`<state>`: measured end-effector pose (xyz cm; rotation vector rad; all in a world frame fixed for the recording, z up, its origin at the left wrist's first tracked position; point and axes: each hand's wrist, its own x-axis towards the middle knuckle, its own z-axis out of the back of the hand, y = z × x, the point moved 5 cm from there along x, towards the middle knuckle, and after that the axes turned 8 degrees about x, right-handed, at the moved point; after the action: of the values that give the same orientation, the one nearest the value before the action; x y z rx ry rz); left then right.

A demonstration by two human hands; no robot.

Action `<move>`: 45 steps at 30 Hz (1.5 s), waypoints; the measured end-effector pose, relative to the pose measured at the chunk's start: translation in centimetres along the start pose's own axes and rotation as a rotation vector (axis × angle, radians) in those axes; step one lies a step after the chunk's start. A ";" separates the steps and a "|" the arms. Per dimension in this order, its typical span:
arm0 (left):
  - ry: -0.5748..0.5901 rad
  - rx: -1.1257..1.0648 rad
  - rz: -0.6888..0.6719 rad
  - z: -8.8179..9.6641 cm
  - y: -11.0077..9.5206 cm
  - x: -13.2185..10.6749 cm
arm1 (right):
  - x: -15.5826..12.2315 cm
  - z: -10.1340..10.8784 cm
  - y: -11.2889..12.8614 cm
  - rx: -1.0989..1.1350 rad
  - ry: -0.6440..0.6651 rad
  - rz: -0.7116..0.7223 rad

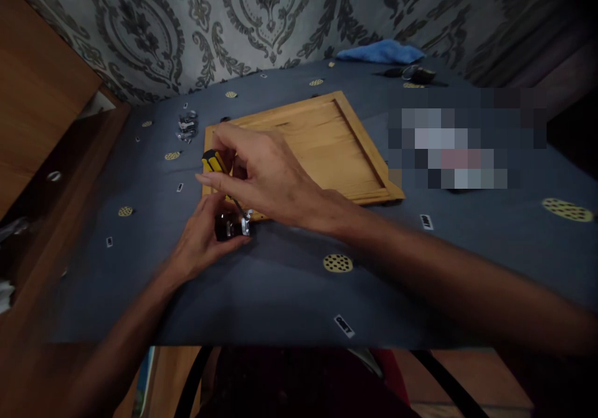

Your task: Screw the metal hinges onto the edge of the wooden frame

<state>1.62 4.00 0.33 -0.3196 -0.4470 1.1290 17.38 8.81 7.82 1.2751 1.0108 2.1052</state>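
My right hand (264, 166) is closed round the yellow and black handle of a screwdriver (215, 161). The screwdriver's shaft slants down to a shiny metal cabinet hinge (245, 223) at the near left corner of a framed wooden cabinet door (322, 144). My left hand (200, 234) grips the hinge from the left, thumb below and fingers above. The door lies flat on the table, its recessed face up. My hands cover its near left corner, so the screw and the screwdriver's tip cannot be made out.
Small metal parts (187, 125) lie in a pile beyond the door's left side. A blue cloth (383, 51) and a dark tool (411, 74) are at the back right. A blurred-out object (458, 147) lies right of the door. Wooden furniture (42, 94) borders the left.
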 end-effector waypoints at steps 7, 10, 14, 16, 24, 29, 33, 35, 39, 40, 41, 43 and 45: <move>-0.004 0.006 0.038 0.0 0.0 -0.1 | 0.4 0.5 0.6 0.163 0.194 -0.016; 0.013 0.023 0.063 0.0 0.1 -0.1 | 0.3 0.5 0.8 0.188 0.227 0.003; 0.026 -0.006 0.082 -0.1 0.2 -0.1 | 0.4 0.3 0.3 0.168 0.125 -0.056; 0.023 -0.020 0.075 -0.1 0.2 -0.1 | 0.4 0.2 0.1 0.160 0.099 -0.074; -0.016 0.046 0.025 -0.1 0.4 -0.1 | 0.4 0.2 0.7 0.175 0.237 -0.004; -0.023 0.006 0.039 -0.2 0.5 -0.2 | 0.2 0.2 0.5 0.113 0.042 0.028; -0.010 -0.027 0.028 -0.1 0.1 -0.1 | 0.1 0.6 0.8 0.127 -0.083 0.054; -0.003 -0.036 0.017 0.0 -0.1 -0.1 | 0.1 0.8 0.9 0.125 -0.087 0.064; 0.003 -0.007 0.019 0.1 0.0 -0.1 | 0.2 0.7 0.6 0.081 -0.029 0.030; 0.005 0.000 0.023 0.0 0.0 -0.1 | 0.2 0.6 0.5 0.068 -0.015 0.025; 0.007 0.004 0.026 0.0 0.1 -0.1 | 0.1 0.5 0.4 0.055 -0.011 0.022; 0.010 0.008 0.028 0.0 0.2 -0.1 | 0.1 0.4 0.3 0.032 -0.019 0.014; 0.007 0.008 0.018 0.0 0.2 -0.1 | 0.1 0.3 0.3 0.032 -0.013 0.018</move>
<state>1.42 3.95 0.24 -0.3209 -0.4339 1.1462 17.61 8.82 8.20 1.3166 1.0355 2.0996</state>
